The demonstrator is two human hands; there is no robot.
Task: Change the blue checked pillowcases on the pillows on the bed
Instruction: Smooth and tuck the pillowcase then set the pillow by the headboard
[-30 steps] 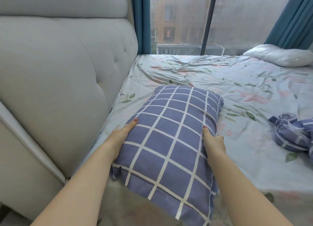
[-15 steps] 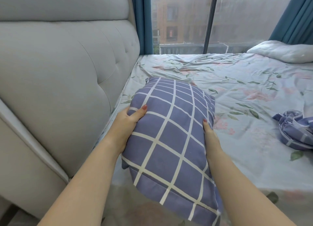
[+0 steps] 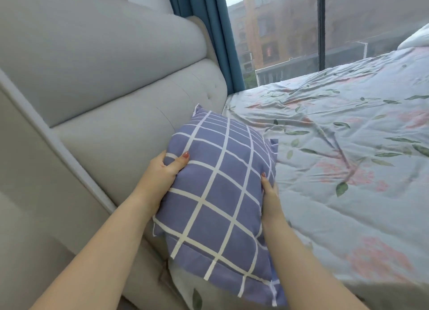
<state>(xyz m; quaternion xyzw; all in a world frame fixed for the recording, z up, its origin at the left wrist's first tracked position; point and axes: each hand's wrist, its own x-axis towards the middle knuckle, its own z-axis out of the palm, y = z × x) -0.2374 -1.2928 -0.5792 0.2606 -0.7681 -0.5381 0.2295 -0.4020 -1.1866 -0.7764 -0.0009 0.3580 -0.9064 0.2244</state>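
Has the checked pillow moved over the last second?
Yes. The checked pillow, gripped by the left hand and right hand, has been lifted and swung left toward the grey headboard.

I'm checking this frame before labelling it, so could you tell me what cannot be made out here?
- Left hand fingers: behind the checked pillow, head view.
- Right hand palm: hidden by the pillow's edge.
- White pillow: cut off by the right edge.
- Pillowcase opening: not visible.

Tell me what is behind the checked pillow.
Behind the pillow stands the grey headboard; its far corner lies against the padding. The pillow hides the bed sheet beneath it.
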